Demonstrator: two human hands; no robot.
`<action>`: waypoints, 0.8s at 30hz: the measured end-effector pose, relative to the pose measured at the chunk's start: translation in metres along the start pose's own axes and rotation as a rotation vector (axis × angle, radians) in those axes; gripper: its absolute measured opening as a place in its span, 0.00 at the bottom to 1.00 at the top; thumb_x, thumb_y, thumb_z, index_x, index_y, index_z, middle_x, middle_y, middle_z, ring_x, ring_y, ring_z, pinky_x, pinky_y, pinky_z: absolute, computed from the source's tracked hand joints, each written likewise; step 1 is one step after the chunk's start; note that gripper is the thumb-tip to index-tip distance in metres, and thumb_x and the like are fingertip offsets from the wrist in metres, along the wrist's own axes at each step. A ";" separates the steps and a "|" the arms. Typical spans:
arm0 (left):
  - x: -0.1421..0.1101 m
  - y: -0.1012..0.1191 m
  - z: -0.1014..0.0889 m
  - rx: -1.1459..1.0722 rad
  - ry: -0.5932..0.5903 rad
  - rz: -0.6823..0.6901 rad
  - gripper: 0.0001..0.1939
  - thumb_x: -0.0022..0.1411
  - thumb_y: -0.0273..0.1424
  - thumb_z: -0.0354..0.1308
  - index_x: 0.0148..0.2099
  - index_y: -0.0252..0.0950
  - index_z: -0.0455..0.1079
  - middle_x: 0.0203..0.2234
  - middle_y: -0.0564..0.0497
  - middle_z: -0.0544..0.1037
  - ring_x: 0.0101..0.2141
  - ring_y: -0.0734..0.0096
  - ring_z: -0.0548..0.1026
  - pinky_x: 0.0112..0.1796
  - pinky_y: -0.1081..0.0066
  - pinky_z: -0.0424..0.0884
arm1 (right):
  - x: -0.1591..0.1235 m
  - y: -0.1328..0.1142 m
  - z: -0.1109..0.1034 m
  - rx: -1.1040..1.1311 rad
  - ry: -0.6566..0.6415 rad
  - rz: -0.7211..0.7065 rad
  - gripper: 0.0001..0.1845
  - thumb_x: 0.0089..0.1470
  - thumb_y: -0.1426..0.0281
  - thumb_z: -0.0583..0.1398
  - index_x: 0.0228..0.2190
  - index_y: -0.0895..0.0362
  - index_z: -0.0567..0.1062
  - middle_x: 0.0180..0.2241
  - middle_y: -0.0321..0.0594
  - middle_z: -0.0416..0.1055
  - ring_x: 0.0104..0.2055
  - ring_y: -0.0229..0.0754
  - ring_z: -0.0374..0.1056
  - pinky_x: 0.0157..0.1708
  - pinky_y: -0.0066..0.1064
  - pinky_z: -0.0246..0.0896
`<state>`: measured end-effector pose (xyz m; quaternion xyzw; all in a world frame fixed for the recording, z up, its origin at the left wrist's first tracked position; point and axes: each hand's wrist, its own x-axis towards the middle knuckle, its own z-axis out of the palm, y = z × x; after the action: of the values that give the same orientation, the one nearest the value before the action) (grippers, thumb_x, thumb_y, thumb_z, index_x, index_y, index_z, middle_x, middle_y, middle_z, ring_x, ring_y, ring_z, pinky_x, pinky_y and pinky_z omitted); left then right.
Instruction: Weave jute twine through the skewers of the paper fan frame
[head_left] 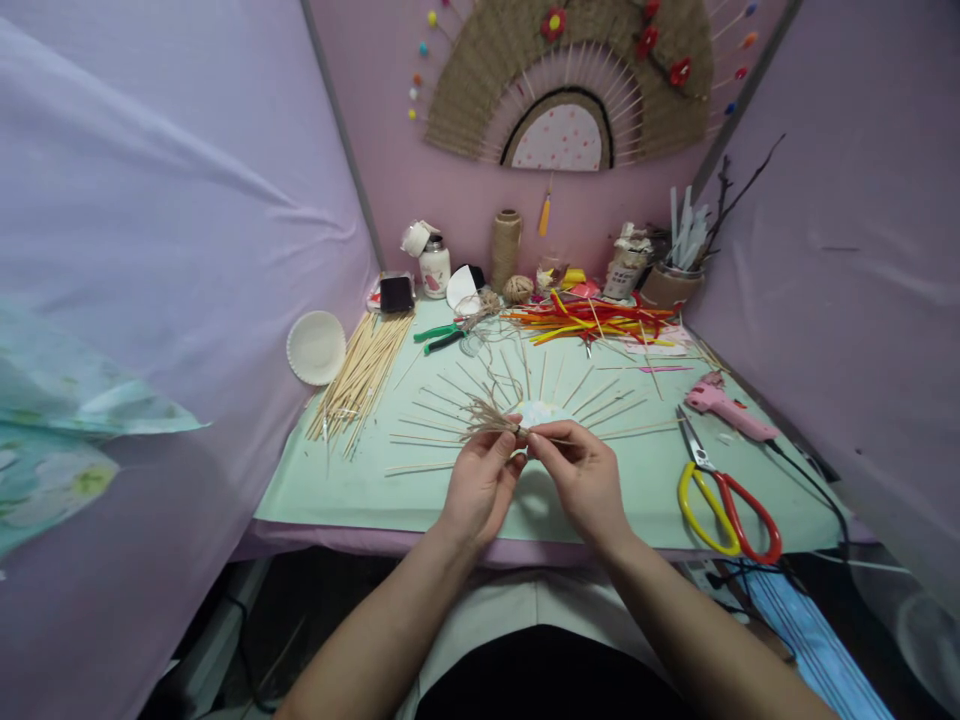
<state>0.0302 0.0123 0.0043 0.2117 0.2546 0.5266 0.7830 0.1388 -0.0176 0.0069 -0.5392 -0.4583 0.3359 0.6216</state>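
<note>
My left hand (480, 485) is closed around a bundle of tan twine (484, 414), whose loose ends splay out to the left. At the bundle's right end my right hand (589, 480) pinches with thumb and forefinger, close to the left fingertips. A dark band shows at that spot; the fingers partly cover it. Under and beyond the hands, thin wooden sticks (609, 408) spread out like a fan on the pale green tabletop (345, 490). They radiate from a light patterned half-round piece (541, 411), partly hidden by my hands.
Scissors (699, 455) and a pink glue gun (731, 412) lie to the right, its cord trailing off the edge. Left are a stick pile (367, 370) and white dish (316, 348). Green-handled pliers (442, 336), red-yellow strips (600, 320) and a twine spool (507, 250) are behind.
</note>
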 end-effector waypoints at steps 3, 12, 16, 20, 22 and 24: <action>0.000 -0.007 0.001 0.007 0.036 0.002 0.11 0.48 0.32 0.69 0.35 0.33 0.76 0.33 0.50 0.78 0.36 0.74 0.73 0.41 0.73 0.66 | -0.005 0.003 0.009 0.040 0.063 -0.003 0.08 0.50 0.64 0.64 0.30 0.56 0.76 0.30 0.39 0.77 0.32 0.41 0.72 0.36 0.34 0.69; -0.009 -0.016 -0.004 0.153 0.042 -0.036 0.15 0.56 0.38 0.63 0.41 0.33 0.77 0.42 0.44 0.78 0.42 0.68 0.72 0.38 0.72 0.64 | -0.011 0.013 0.013 0.007 0.140 -0.137 0.04 0.51 0.67 0.63 0.30 0.55 0.75 0.31 0.39 0.74 0.35 0.40 0.71 0.37 0.34 0.68; -0.006 -0.011 -0.003 0.063 0.070 -0.010 0.14 0.55 0.38 0.64 0.40 0.34 0.77 0.37 0.47 0.79 0.37 0.73 0.73 0.37 0.73 0.65 | -0.012 0.017 0.011 -0.048 0.133 -0.185 0.04 0.53 0.67 0.62 0.30 0.55 0.75 0.31 0.39 0.74 0.35 0.40 0.70 0.35 0.33 0.67; -0.005 -0.010 -0.002 0.000 0.097 0.006 0.09 0.48 0.30 0.69 0.31 0.32 0.75 0.30 0.50 0.78 0.34 0.75 0.73 0.39 0.74 0.66 | -0.016 0.022 0.012 -0.108 0.109 -0.229 0.05 0.54 0.67 0.61 0.30 0.55 0.75 0.31 0.41 0.73 0.37 0.42 0.69 0.34 0.34 0.66; -0.006 -0.012 -0.001 0.010 0.092 -0.006 0.09 0.48 0.30 0.69 0.31 0.32 0.75 0.30 0.50 0.78 0.34 0.76 0.73 0.39 0.75 0.66 | -0.017 0.025 0.013 -0.113 0.108 -0.247 0.05 0.54 0.66 0.61 0.30 0.55 0.75 0.32 0.41 0.73 0.37 0.42 0.69 0.35 0.35 0.66; -0.007 -0.012 -0.002 0.021 0.078 -0.019 0.09 0.48 0.30 0.69 0.31 0.31 0.75 0.30 0.50 0.78 0.34 0.76 0.73 0.38 0.75 0.67 | -0.017 0.027 0.013 -0.119 0.108 -0.259 0.04 0.54 0.67 0.61 0.30 0.54 0.75 0.31 0.41 0.73 0.37 0.42 0.69 0.35 0.35 0.66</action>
<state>0.0351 0.0013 -0.0032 0.1967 0.2925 0.5243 0.7752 0.1227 -0.0231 -0.0228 -0.5288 -0.5091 0.1954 0.6504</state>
